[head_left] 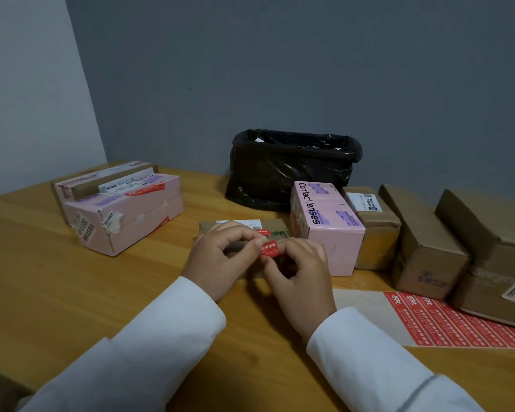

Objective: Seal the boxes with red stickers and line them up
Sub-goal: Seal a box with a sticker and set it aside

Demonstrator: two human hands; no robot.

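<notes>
A wooden table (72, 292) is set against a grey-blue wall (280, 69), and seven boxes are counted on it. At the upper left of the tabletop two are seen: a large pink box (125, 215) and, touching it from behind, a brown box (81, 182) with pink tape. On the right a row of four runs toward the frame's right edge: a pink "Contact lenses" box (324, 224), a small brown box (375, 224), a longer brown box (422, 242) and a large brown box (497, 257) cut off by the edge. The seventh, a flat brown box (241, 226), lies at the centre, largely hidden behind the hands. One red sticker (268, 248) is pinched over this box between the fingertips of the left hand (220, 257) and the right hand (301, 278); both hands are curled on it; both arms are in white sleeves. One sticker sheet (446, 322), with rows of red stickers, lies flat at the lower right, partly under the large brown box. One bin lined with a black bag (286, 171) stands by the wall at centre; pale scraps are glimpsed inside, too little to tell what.
</notes>
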